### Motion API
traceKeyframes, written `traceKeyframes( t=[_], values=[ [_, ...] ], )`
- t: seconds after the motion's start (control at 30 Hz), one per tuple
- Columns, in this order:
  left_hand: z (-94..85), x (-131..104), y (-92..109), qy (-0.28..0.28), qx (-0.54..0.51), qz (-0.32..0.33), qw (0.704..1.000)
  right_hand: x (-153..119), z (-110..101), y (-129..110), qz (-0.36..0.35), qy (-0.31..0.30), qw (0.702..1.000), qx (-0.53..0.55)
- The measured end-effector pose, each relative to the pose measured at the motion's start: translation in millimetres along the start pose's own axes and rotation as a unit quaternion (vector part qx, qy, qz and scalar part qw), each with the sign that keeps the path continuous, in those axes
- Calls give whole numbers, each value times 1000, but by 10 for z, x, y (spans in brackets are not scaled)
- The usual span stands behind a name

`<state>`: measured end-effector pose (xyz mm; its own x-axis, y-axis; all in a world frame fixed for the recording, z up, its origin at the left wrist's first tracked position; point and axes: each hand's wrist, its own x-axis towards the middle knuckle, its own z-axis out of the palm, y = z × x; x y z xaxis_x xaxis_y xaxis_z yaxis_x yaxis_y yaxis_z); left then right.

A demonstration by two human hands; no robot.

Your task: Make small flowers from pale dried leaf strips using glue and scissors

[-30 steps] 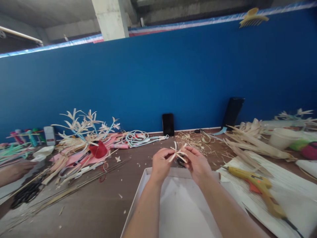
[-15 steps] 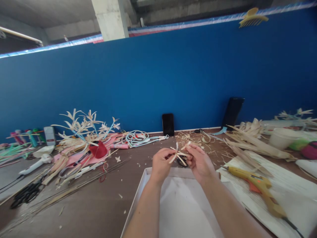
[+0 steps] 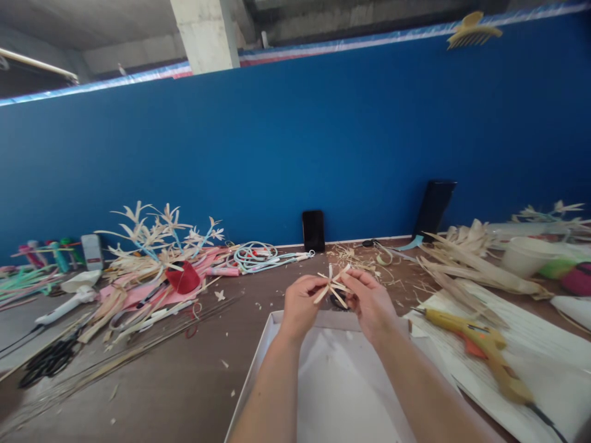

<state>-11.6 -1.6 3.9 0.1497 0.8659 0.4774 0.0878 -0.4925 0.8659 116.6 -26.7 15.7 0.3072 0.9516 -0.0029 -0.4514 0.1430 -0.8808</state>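
A small star-shaped flower of pale husk-like strips (image 3: 330, 284) is held up over the far edge of a white box (image 3: 341, 394). My left hand (image 3: 302, 301) pinches it from the left side, between thumb and fingers. My right hand (image 3: 369, 301) is closed on a pale strip (image 3: 344, 271) at the flower's upper right, touching the flower. The exact fingertip contact is partly hidden by the strips. Behind and below the flower, a dark round thing (image 3: 339, 299) shows between the hands.
A yellow glue gun (image 3: 480, 344) lies on papers (image 3: 549, 363) to the right, near dried husks (image 3: 480, 261). At left are finished pale flowers (image 3: 152, 237), a red cone-shaped thing (image 3: 183, 278) and black scissors (image 3: 50, 363). A phone (image 3: 313, 231) leans against the blue partition (image 3: 277, 154).
My right hand has brought its pale strip down and in to the flower, where it now sits as one more ray. My left hand has stayed nearly still.
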Motion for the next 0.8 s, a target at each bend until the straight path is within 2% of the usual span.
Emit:
traceKeyframes(
  t=[0.23,0.8],
  values=[
    [4,-2,35,-1,12,-22,1000,-11,18,-23,6,-1,1000,5],
    [5,-9,80,7,26,-16,999,-9,5,-7,5,-16,1000,-5]
  ],
)
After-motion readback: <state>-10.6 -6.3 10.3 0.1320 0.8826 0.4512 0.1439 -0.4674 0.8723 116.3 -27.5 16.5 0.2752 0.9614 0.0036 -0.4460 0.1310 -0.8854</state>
